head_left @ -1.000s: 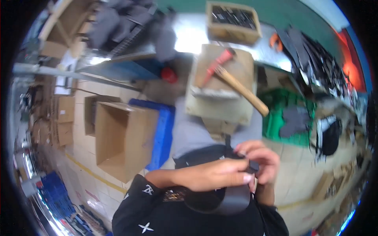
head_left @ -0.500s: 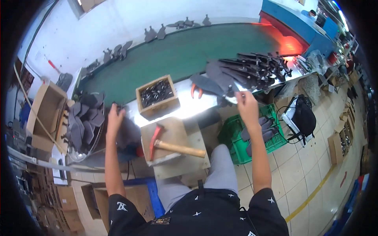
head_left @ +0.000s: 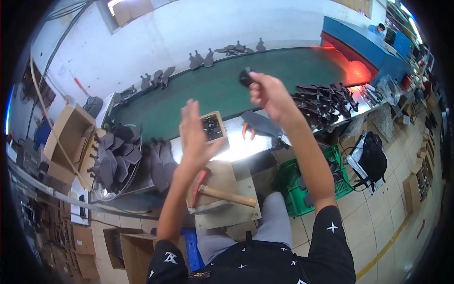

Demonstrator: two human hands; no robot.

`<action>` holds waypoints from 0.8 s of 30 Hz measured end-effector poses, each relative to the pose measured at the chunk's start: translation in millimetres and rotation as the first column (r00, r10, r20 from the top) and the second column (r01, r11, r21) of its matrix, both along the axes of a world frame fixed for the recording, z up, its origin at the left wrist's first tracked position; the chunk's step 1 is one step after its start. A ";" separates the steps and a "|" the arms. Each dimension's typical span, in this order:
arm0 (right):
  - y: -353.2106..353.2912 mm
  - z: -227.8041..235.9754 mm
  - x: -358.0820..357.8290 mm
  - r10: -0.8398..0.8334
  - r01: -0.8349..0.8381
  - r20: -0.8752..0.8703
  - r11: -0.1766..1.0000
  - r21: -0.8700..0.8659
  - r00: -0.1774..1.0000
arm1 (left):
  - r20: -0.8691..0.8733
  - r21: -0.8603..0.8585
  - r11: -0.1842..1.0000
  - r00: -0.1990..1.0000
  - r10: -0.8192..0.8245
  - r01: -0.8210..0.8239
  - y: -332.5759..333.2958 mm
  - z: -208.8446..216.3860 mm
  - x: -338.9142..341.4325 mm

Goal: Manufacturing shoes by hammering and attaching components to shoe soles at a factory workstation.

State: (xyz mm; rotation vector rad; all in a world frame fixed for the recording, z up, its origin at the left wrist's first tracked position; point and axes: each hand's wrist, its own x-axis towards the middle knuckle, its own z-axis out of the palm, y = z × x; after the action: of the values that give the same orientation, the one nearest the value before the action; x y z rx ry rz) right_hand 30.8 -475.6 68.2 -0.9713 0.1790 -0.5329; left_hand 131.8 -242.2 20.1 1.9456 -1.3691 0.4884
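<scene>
My right hand [head_left: 270,96] is raised above the green conveyor belt [head_left: 222,90], closed around a small black object [head_left: 245,76]. My left hand [head_left: 195,136] is lifted flat with its fingers apart, holding nothing, in front of a wooden box [head_left: 212,127] of small dark parts. Below the hands, a hammer [head_left: 220,194] with a wooden handle and red head lies on a block on my lap. Dark grey shoe pieces [head_left: 119,156] are piled at the left of the bench.
Black shoe uppers [head_left: 322,100] lie in a row at the belt's right end. A green crate [head_left: 302,189] and a black bag [head_left: 372,156] stand on the tiled floor to the right. Cardboard boxes [head_left: 66,137] stand left. Another person [head_left: 378,29] sits far back.
A second ago both hands were together on a dark piece at my lap. They reached out to the bench, and now both are lifted, the right gripping a small black object.
</scene>
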 end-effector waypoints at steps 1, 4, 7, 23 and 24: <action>38.3 8.2 -1.6 0.061 -0.062 -0.010 0.998 -0.033 0.998 | -0.029 -0.092 0.989 0.992 -0.120 0.117 -5.8 8.5 -9.2; 112.4 29.1 -68.8 0.588 -0.589 0.100 0.808 -0.019 0.803 | -0.204 -0.408 0.854 0.879 -0.432 0.324 9.8 13.6 -21.8; 149.9 -44.4 -102.7 0.287 -0.249 0.142 0.938 -0.240 0.947 | -0.487 -0.595 0.786 0.703 -0.518 0.167 66.2 -1.0 -48.1; 219.7 -144.1 -83.8 -0.274 -0.046 -0.037 -0.025 -0.999 0.961 | -0.764 -0.269 0.963 0.611 -0.210 -0.005 123.3 -67.4 -74.4; 222.3 -155.1 -96.3 -0.374 -0.156 -0.146 0.005 -0.988 0.916 | -0.788 -0.310 0.950 0.568 -0.236 -0.036 133.7 -70.6 -71.7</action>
State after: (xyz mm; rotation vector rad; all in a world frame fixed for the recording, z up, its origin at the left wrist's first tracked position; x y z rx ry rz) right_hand -65.5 -253.3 -86.8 -2.6253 0.2150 -0.5886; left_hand 60.1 -108.5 -50.5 1.4894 -0.7111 -0.2783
